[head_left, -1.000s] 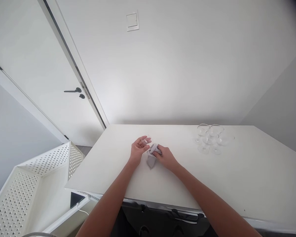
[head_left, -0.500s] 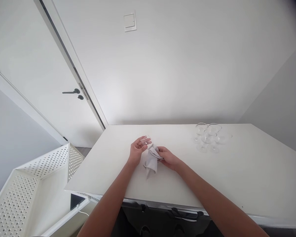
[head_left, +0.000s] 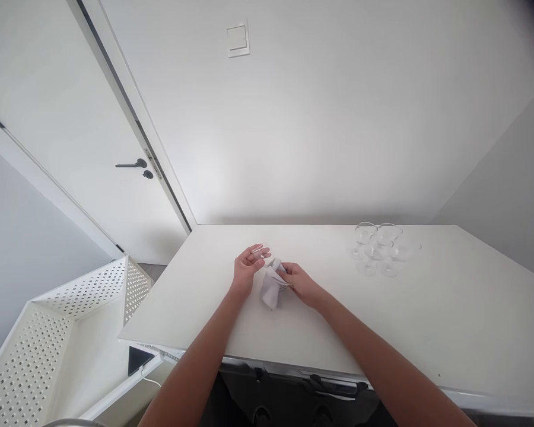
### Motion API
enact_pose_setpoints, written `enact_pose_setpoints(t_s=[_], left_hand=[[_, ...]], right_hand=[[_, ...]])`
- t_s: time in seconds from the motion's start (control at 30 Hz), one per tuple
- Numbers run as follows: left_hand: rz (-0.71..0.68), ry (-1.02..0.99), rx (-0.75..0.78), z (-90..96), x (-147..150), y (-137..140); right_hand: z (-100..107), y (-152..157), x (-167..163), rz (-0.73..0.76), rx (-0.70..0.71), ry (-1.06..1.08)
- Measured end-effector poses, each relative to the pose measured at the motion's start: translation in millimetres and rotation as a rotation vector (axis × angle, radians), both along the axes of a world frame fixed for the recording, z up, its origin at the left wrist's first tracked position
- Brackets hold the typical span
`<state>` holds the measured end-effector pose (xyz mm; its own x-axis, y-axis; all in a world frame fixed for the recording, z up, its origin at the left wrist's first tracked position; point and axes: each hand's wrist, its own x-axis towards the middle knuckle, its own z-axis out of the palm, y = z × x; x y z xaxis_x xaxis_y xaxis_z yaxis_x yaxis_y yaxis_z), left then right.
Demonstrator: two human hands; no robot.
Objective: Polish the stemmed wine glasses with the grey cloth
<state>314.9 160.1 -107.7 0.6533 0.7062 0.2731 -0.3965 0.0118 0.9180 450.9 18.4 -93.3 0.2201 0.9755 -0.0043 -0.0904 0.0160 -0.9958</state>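
My left hand [head_left: 248, 267] is closed round a clear glass [head_left: 260, 252], whose see-through bowl shows between thumb and fingers. A light grey cloth [head_left: 273, 287] hangs from my right hand [head_left: 297, 280], bunched in its fingers close to the glass. The cloth covers part of the glass, so the stem and foot cannot be made out. Both hands are just above the white tabletop [head_left: 329, 332]. To their right, several clear stemmed glasses [head_left: 376, 249] stand grouped near the table's back edge.
A white perforated bin or shelf [head_left: 35, 356] stands at the left, below the tabletop. A white cable [head_left: 150, 379] hangs by a dark panel. Behind the table is a wall with a light switch [head_left: 237, 38], and a door with a dark handle [head_left: 133, 164].
The cloth's lower end has swung and gathered up slightly under my right hand. My left hand still holds the glass in nearly the same place. The view has shifted a little.
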Motion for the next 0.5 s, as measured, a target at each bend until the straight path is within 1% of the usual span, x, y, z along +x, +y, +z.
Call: enact_pose_setpoints(t_s=[0.03,0.07,0.1,0.13,0.23,0.27,0.3,0.37,0.43,0.47,0.5], left_hand=[[-0.011,-0.008,0.009,-0.4,0.0,0.0],[-0.022,-0.013,0.015,-0.6,-0.1,-0.1],[-0.028,-0.012,0.016,-0.7,-0.1,-0.3],[-0.028,-0.005,0.013,-0.6,-0.1,-0.5],[0.009,0.012,-0.009,0.7,-0.6,-0.5],[0.021,0.007,-0.015,1.1,-0.9,-0.2],[0.032,-0.004,-0.022,1.4,-1.2,0.4],[0.066,-0.036,-0.038,1.4,-1.8,2.0],[0.113,-0.065,-0.06,0.5,-2.2,4.0],[0.133,-0.077,-0.07,-0.2,-2.2,4.9],[0.146,-0.088,-0.078,-0.9,-2.1,5.6]], right_hand=[[0.8,-1.1,0.4,0.097,-0.024,0.093],[1.3,-2.0,0.7,0.158,-0.037,0.153],[1.1,-2.4,0.7,0.163,-0.033,0.157],[0.1,-2.0,0.3,0.113,-0.012,0.103],[-6.4,2.8,-0.7,-0.178,0.082,-0.169],[-8.9,4.6,0.1,-0.266,0.098,-0.217],[-11.1,6.0,1.8,-0.34,0.104,-0.219],[-13.5,6.9,8.6,-0.505,0.123,-0.102],[-13.5,5.3,17.4,-0.689,0.163,0.073],[-12.8,4.1,21.1,-0.747,0.179,0.151],[-12.1,3.0,23.6,-0.76,0.181,0.211]])
